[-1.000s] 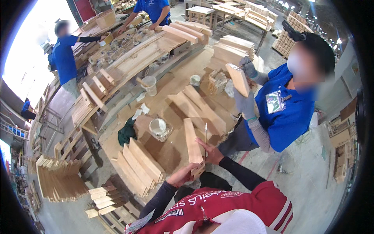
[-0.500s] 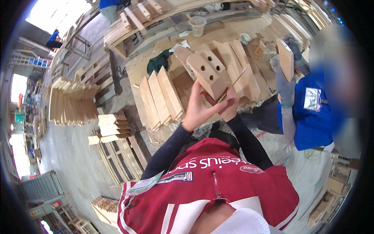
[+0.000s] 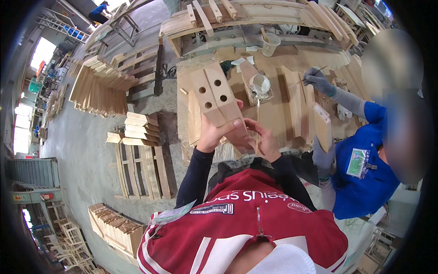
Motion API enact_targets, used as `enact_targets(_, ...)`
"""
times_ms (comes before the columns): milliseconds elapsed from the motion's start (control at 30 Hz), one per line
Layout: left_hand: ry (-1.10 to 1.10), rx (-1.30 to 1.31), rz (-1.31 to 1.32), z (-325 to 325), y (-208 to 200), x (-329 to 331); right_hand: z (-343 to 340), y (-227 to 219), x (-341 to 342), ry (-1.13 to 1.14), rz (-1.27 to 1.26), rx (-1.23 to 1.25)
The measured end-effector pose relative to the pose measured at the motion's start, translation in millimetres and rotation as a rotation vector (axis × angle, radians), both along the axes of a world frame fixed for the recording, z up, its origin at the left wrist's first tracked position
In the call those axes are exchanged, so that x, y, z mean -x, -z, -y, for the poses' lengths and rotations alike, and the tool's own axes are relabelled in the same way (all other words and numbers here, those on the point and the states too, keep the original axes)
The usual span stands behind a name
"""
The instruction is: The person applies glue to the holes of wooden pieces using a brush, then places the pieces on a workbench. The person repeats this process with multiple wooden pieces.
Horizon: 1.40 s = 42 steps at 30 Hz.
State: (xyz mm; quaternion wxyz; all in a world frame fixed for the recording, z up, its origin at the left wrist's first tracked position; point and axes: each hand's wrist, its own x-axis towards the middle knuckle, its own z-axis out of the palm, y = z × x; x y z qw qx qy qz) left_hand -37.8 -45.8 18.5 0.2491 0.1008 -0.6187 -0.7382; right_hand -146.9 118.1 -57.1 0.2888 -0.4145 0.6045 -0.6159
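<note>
Two pale wooden pieces (image 3: 212, 93) lie side by side in my left hand (image 3: 213, 133), which is closed around them with the thumb across the front. Their upper ends show several round dark holes. My right hand (image 3: 265, 140) is closed on a thin brush (image 3: 258, 114) with a whitish tip, standing nearly upright. Its fingers also reach the lower end of the wooden pieces. Beyond the brush tip, a cup of white paste (image 3: 260, 84) sits on a wooden block (image 3: 248, 69) on the work table.
At the right, a co-worker in blue holds a thin stick in one gloved hand (image 3: 318, 80) and a wooden board (image 3: 323, 128) in the other. More boards (image 3: 296, 105) lie on the table (image 3: 278, 64). A clear plastic tub (image 3: 270, 44) stands behind. Stacked wood (image 3: 101, 89) and a pallet (image 3: 143, 169) are left.
My view has turned right. The wooden pieces have tilted left, and the brush has swung upright. The co-worker's board is lower, and one gloved hand now shows a thin stick.
</note>
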Motion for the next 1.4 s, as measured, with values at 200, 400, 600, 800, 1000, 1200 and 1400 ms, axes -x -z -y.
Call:
enact_targets(200,-0.101,0.102,0.027,-5.1,-13.5,-17.4,14.1,-2.6,-6.2,-0.090,-0.005,0.032)
enact_targets(400,-0.172,0.098,0.047,-6.1,-17.2,-35.0,22.4,-25.0,0.2,-0.111,-0.093,0.119)
enact_targets(600,-0.215,0.013,-0.083,-4.8,-10.2,-45.6,9.5,-24.4,31.6,0.152,0.209,0.173)
enact_targets(800,-0.295,-0.089,-0.111,-12.8,-9.4,-49.7,-8.2,5.1,32.9,0.340,0.219,0.069)
enact_targets(1000,-0.287,-0.092,-0.055,-13.4,-6.5,-55.3,-6.6,21.3,42.9,0.479,0.318,0.071)
enact_targets(1200,-0.257,-0.053,-0.020,-11.3,-4.7,-57.3,11.0,34.7,74.1,0.664,0.216,0.122)
enact_targets(1400,-0.243,-0.022,0.010,-10.2,-2.4,-60.3,31.4,43.8,116.9,0.801,-0.152,-0.008)
